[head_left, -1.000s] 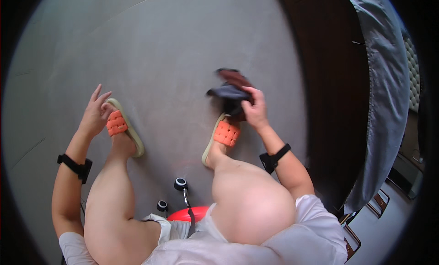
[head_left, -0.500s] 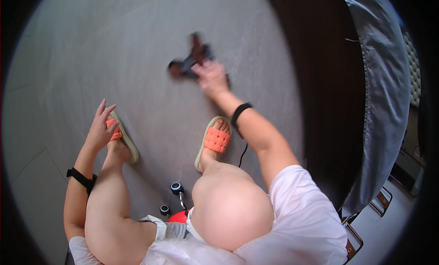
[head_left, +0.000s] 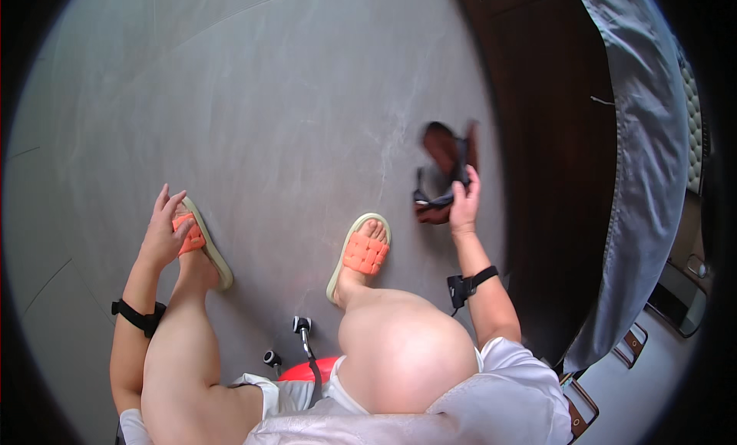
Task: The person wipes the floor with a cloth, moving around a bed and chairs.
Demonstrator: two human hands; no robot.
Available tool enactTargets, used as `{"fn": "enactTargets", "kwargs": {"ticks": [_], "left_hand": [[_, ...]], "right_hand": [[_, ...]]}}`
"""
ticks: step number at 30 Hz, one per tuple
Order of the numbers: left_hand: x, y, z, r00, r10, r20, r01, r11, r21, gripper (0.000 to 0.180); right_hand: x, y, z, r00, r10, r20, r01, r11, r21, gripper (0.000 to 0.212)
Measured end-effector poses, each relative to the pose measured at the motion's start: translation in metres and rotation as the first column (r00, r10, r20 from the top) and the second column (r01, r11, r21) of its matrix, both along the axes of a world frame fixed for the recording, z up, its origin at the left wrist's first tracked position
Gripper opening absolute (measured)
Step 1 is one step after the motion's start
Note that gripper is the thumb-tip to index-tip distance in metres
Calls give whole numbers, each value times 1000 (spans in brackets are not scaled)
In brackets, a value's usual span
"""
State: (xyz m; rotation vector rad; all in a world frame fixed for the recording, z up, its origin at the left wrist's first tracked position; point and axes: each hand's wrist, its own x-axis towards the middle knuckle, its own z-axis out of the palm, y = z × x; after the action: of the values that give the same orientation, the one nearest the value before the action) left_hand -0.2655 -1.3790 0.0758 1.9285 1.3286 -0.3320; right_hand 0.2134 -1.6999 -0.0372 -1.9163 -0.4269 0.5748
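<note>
My right hand [head_left: 465, 203] is closed on a pair of sandals with brown footbeds and black straps. One sandal [head_left: 440, 147] points away at the top, its outline smeared by motion. The other sandal [head_left: 434, 214] hangs lower, on the near side. Both are held off to the right of my right foot, beside a dark wooden panel. Over on the left, my left hand [head_left: 163, 229] holds nothing, its fingers apart above my left foot. That foot wears an orange slide [head_left: 190, 234] with a pale sole.
A matching orange slide [head_left: 365, 253] is on my right foot. Grey floor [head_left: 269, 115] spreads ahead. The dark wooden panel [head_left: 549, 161] rises along the right, with grey cloth [head_left: 649, 169] hanging past it. Below me are a red seat [head_left: 307, 369] and casters [head_left: 302, 323].
My right hand has swung right and closer to me, carrying the sandals from the middle of the floor toward the dark panel. The left hand stays almost still.
</note>
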Motion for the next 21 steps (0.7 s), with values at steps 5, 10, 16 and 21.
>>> {"fn": "enactTargets", "kwargs": {"ticks": [5,10,16,21], "left_hand": [[31,8,-1,996,-50,76,48,999,25,53],[24,5,3,993,-117,-9,117,993,-2,52],[30,9,1,995,-96,16,96,995,10,54],[26,9,-1,994,-102,46,99,993,65,52]], "right_hand": [[101,17,-55,903,-8,430,355,581,-732,70],[113,169,-58,769,366,525,176,668,-723,64],[0,291,-45,336,689,642,-407,721,-560,52],[-127,250,-27,140,831,538,-761,438,-478,61]]}}
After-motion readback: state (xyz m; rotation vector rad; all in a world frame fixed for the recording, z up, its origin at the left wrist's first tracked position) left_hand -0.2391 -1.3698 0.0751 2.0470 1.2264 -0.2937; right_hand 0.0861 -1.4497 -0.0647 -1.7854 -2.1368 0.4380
